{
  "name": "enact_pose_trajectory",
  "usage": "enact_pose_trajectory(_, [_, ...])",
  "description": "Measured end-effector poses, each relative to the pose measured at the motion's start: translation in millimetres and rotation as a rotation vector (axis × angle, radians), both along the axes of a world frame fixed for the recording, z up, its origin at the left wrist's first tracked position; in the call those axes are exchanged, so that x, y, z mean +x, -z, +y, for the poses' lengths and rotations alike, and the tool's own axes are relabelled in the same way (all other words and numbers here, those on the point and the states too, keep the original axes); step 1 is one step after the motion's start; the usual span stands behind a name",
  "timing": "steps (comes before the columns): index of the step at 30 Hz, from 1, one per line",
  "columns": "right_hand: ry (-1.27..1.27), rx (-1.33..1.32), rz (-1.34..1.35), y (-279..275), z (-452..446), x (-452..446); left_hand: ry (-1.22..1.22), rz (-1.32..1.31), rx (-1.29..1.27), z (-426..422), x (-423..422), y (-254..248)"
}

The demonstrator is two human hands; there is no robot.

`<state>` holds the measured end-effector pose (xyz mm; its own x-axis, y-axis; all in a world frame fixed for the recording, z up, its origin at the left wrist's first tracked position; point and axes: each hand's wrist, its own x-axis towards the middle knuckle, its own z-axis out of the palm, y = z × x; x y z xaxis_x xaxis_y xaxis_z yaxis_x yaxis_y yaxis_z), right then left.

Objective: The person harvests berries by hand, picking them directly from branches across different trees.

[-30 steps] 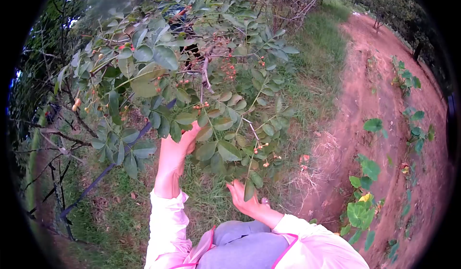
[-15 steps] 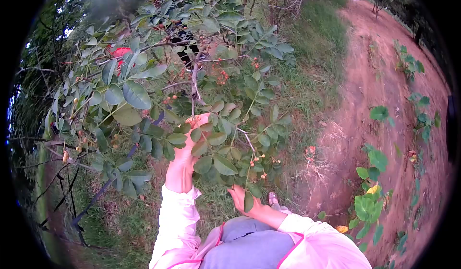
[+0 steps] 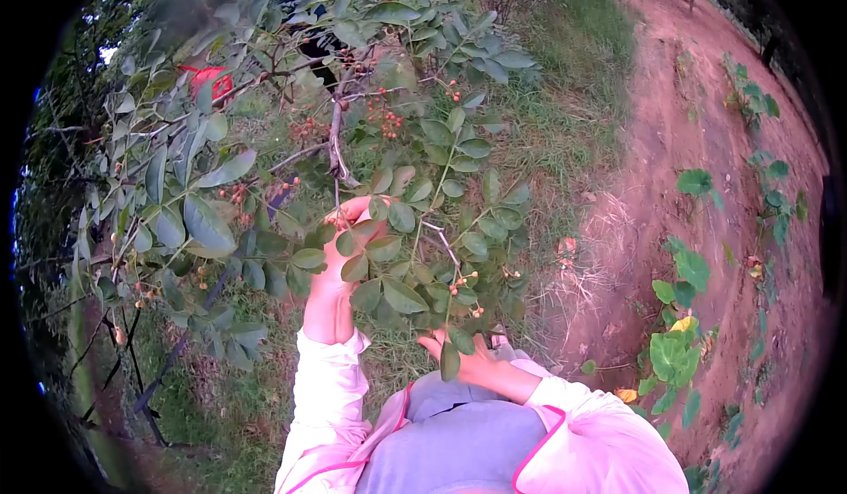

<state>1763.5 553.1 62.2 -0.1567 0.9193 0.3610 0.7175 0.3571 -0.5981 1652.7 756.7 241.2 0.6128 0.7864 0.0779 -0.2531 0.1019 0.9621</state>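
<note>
The left hand (image 3: 355,214) curls its fingers at a berry cluster (image 3: 339,221), just below the bare branch (image 3: 336,141); leaves hide how firmly it grips. A hard pull there could snap the thin stem or shake berries loose, and the leaves around the fingers could be torn along with it. The right hand (image 3: 465,359), lower and to that hand's right, is half bent behind a hanging leaf (image 3: 450,362); whether it holds anything, I cannot tell. Compared with the first frame, the left hand's fingers have risen from below the cluster to meet it.
</note>
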Motion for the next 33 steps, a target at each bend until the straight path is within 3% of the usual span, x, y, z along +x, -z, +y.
enact_pose_trajectory(1, [0.085,-0.160,0.135,-9,-5,2,-0.021,0.000,0.006,-2,-1,5])
enact_pose_trajectory(4, [0.055,-0.262,0.239,-44,-24,24,-0.061,0.009,0.017,-8,-7,25])
enact_pose_trajectory(6, [0.243,-0.429,-0.005,-56,-44,43,-0.062,0.020,0.026,-8,-13,40])
enact_pose_trajectory(8, [0.287,-0.290,0.127,-47,-58,70,-0.058,0.024,-0.006,-9,-23,57])
enact_pose_trajectory(10, [0.468,-0.481,0.477,-82,-63,81,-0.098,0.065,-0.045,-14,-29,68])
enact_pose_trajectory(11, [0.528,-0.358,0.568,-88,-61,82,-0.137,0.102,-0.067,-16,-30,72])
enact_pose_trajectory(14, [0.431,-0.250,0.894,-134,-49,67,-0.160,0.132,-0.075,-24,-31,87])
enact_pose_trajectory(18, [0.359,-0.242,0.805,-121,-22,36,-0.183,0.089,-0.056,-35,-31,102])
enact_pose_trajectory(24, [0.288,-0.496,1.174,-100,-14,18,-0.217,0.183,0.062,-44,-27,121])
enact_pose_trajectory(30, [0.417,-0.498,1.294,-91,-10,13,-0.221,0.149,-0.037,-52,-20,115])
enact_pose_trajectory(33, [0.414,-0.457,1.221,-85,-12,15,-0.215,0.149,-0.058,-51,-21,119])
